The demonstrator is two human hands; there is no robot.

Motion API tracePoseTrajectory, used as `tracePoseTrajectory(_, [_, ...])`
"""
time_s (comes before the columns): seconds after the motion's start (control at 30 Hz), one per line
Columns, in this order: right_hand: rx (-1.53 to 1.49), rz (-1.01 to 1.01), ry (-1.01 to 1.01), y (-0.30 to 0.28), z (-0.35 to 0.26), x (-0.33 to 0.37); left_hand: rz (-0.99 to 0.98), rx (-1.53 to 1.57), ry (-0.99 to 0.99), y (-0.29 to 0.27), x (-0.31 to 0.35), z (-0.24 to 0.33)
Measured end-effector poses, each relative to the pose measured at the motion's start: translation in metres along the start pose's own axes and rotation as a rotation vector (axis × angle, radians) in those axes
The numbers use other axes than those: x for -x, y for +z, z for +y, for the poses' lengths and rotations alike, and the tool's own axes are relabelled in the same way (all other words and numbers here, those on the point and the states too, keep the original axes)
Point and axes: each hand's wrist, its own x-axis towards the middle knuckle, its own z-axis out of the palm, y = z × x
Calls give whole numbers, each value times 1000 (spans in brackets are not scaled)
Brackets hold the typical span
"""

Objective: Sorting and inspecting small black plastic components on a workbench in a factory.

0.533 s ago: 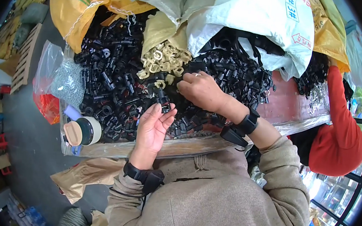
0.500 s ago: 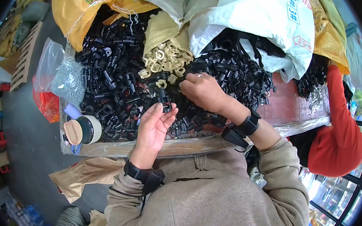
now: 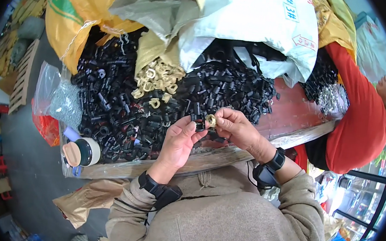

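Between the fingertips of my left hand (image 3: 180,142) is a black plastic fitting (image 3: 198,119), held upright above the table's front part. Close against its right side, my right hand (image 3: 236,130) pinches a cream plastic ring (image 3: 211,120). Whether ring and fitting touch, I cannot make out. Beyond my hands lies a heap of cream rings (image 3: 161,77), spilling from the mouth of a sack. Black plastic fittings (image 3: 109,83) are piled to its left, and smaller black parts (image 3: 237,85) to its right.
Large sacks, one yellow (image 3: 66,22) and one white (image 3: 256,25), lie along the far side. A lidded cup (image 3: 90,152) and a bag of small metal parts (image 3: 66,102) stand at the left edge. A co-worker in a red sleeve (image 3: 356,121) works at the right.
My right hand has come back from beside the cream heap toward me, now with a cream ring. My left hand has shifted right with the black fitting, and the two hands have met.
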Motion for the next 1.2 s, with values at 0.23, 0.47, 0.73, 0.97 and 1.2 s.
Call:
tracePoseTrajectory(0.23, [129, 176, -210, -9, -6, 34, -45, -26, -53, 28, -18, -24])
tracePoseTrajectory(0.47, [1123, 238, -815, -39, -7, 55, -62, -40, -160, 45, -30, -47])
tracePoseTrajectory(0.73, [1249, 257, -741, -65, -21, 80, -31, -87, -249, 58, -45, -65])
tracePoseTrajectory(0.97, [675, 372, -490, -81, -28, 96, 3, -217, -275, 69, -54, -72])
tracePoseTrajectory(1.2, [608, 251, -489, -57, -32, 93, -41, -172, -307, 63, -48, -74])
